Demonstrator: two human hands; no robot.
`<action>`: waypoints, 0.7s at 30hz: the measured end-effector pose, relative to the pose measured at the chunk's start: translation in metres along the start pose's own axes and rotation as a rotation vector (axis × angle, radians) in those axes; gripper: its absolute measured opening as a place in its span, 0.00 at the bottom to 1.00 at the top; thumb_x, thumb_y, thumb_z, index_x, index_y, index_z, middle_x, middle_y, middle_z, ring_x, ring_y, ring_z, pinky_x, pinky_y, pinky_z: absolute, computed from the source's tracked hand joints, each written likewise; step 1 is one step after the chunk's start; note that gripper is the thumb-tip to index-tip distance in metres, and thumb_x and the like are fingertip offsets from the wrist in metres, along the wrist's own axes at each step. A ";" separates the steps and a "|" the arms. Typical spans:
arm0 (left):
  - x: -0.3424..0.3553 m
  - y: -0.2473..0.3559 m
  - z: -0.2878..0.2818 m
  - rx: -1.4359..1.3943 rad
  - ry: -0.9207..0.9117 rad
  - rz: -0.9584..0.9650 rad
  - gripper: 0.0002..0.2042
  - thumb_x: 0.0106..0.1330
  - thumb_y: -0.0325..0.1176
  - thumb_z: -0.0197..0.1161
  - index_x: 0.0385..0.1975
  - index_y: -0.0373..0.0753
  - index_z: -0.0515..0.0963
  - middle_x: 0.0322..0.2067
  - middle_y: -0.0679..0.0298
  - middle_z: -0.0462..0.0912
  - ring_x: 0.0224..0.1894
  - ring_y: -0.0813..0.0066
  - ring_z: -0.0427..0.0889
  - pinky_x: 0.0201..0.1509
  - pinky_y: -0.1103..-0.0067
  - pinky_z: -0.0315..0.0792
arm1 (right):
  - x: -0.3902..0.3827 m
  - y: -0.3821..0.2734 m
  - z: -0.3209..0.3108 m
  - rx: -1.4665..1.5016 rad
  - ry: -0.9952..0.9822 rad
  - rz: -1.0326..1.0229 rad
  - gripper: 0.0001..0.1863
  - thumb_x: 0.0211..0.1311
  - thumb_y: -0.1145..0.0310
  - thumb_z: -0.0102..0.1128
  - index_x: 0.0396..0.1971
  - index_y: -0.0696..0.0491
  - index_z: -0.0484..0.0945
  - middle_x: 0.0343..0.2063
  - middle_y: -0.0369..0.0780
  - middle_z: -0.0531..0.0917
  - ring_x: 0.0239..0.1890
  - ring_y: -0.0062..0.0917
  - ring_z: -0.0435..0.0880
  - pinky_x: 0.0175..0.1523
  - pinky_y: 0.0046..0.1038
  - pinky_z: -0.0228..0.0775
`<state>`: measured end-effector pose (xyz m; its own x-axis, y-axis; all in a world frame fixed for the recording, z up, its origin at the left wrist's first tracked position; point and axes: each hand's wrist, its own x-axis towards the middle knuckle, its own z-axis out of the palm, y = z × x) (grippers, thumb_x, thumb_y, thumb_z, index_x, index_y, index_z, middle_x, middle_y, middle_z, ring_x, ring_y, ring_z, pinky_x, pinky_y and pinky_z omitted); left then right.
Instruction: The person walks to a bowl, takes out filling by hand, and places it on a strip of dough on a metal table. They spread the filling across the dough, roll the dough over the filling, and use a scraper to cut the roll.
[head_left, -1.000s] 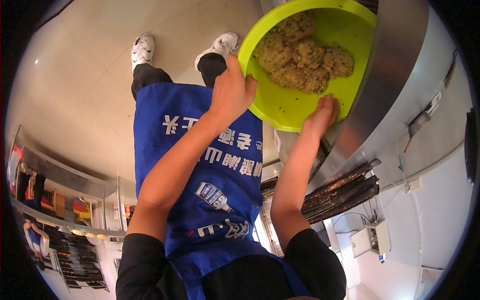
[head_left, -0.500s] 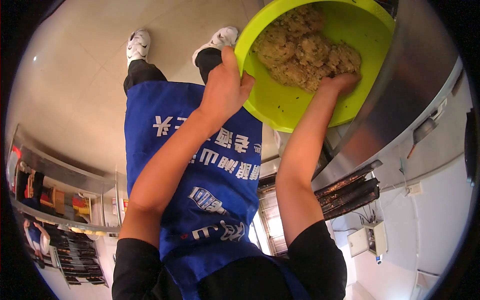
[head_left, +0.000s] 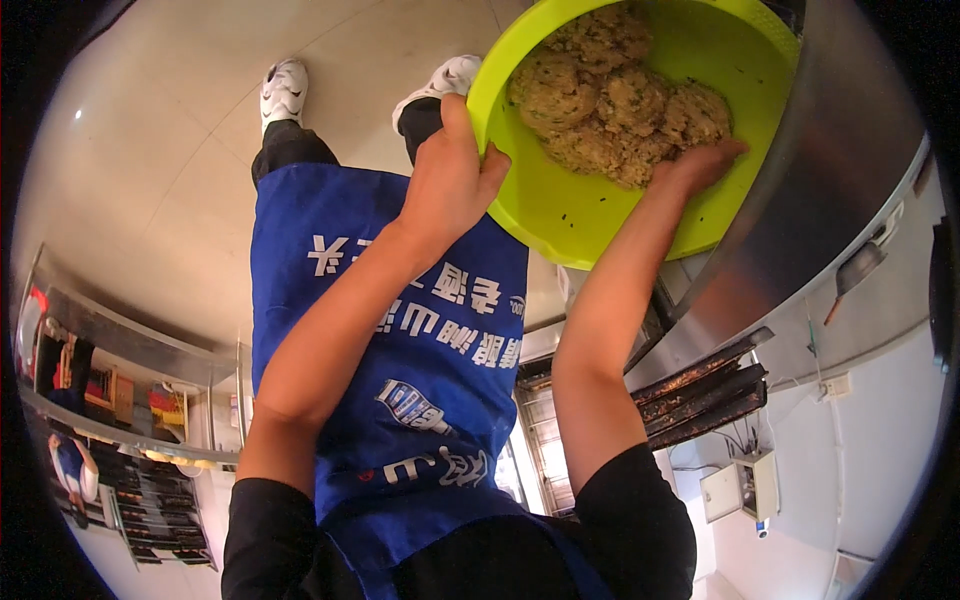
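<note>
A lime-green bowl (head_left: 590, 225) at the upper right holds lumps of pale brown, green-flecked mixture (head_left: 620, 110). My left hand (head_left: 450, 180) is closed on its left rim, fingers curled around the edge. My right hand (head_left: 705, 165) reaches inside, against the lower right side of the mixture, with fingers extended and slightly curved; their undersides are hidden. A blue apron (head_left: 300, 230) with white lettering and a bottle picture hangs behind my forearms.
A stainless steel surface (head_left: 750, 270) borders the bowl's right. Dark, stained trays (head_left: 700, 400) lie below it. Steel shelving with goods (head_left: 120, 330) stands at left, near another person (head_left: 72, 470). White shoes (head_left: 283, 92) stand on tiled floor (head_left: 150, 150).
My right hand has moved from the bowl's lower edge up and right into the mixture, then slightly farther right. The bowl has shifted rightward; my left hand still grips it.
</note>
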<state>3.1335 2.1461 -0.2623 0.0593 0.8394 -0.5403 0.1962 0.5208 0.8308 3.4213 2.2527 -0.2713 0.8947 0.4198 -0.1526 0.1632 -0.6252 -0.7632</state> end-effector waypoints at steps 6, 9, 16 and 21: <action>-0.005 0.008 0.001 0.039 -0.026 -0.052 0.24 0.66 0.24 0.66 0.53 0.26 0.57 0.31 0.37 0.84 0.35 0.32 0.84 0.38 0.52 0.78 | -0.015 -0.014 0.002 0.190 -0.071 0.044 0.50 0.77 0.28 0.38 0.80 0.58 0.56 0.81 0.50 0.59 0.79 0.44 0.64 0.80 0.46 0.55; -0.002 0.000 0.002 0.075 0.005 -0.001 0.24 0.66 0.24 0.65 0.54 0.26 0.57 0.30 0.37 0.83 0.34 0.32 0.84 0.37 0.52 0.79 | -0.001 -0.007 -0.018 0.220 -0.108 0.086 0.49 0.79 0.29 0.38 0.79 0.59 0.61 0.80 0.50 0.63 0.78 0.41 0.67 0.80 0.42 0.55; 0.006 -0.004 -0.003 0.077 0.033 0.043 0.23 0.66 0.24 0.65 0.52 0.26 0.58 0.29 0.38 0.83 0.33 0.32 0.84 0.37 0.52 0.79 | 0.020 0.029 -0.048 0.018 -0.106 0.074 0.49 0.80 0.29 0.33 0.71 0.64 0.69 0.68 0.51 0.74 0.68 0.41 0.75 0.74 0.41 0.62; 0.005 0.001 -0.005 0.048 -0.020 -0.021 0.23 0.65 0.24 0.65 0.51 0.26 0.58 0.29 0.37 0.83 0.33 0.32 0.84 0.35 0.52 0.79 | 0.016 0.005 0.001 0.238 -0.246 0.246 0.57 0.75 0.21 0.31 0.79 0.61 0.59 0.79 0.49 0.63 0.79 0.47 0.63 0.81 0.48 0.55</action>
<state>3.1287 2.1516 -0.2638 0.0741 0.8251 -0.5600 0.2439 0.5295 0.8125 3.4361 2.2573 -0.2784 0.7642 0.4400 -0.4715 -0.1690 -0.5689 -0.8049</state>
